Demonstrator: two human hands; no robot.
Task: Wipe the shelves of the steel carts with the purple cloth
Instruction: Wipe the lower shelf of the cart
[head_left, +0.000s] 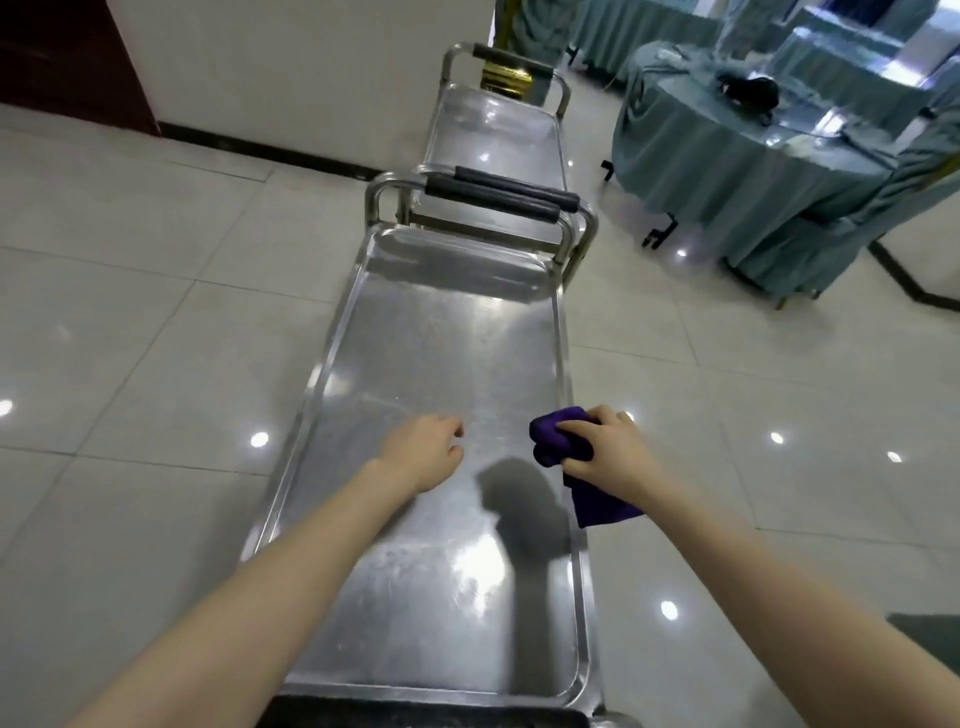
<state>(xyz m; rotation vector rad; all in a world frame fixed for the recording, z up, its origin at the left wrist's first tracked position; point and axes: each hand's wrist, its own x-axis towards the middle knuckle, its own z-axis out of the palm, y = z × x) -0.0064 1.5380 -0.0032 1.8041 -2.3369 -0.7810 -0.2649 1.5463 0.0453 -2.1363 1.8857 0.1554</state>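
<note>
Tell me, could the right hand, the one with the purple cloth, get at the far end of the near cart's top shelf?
Probably yes. The right hand grips the purple cloth over the shelf's right edge, and nothing lies on the steel ahead of it up to the handle.

— How many carts were there?
— Two steel carts: the near cart (415, 364) and the far cart (498, 135).
— And cloths, hands?
— One purple cloth (561, 441); two hands, the left hand (423, 449) and the right hand (605, 452).

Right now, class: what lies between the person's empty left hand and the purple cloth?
In the head view, only bare steel shelf of the near cart separates the left hand from the purple cloth, held by the right hand.
</note>
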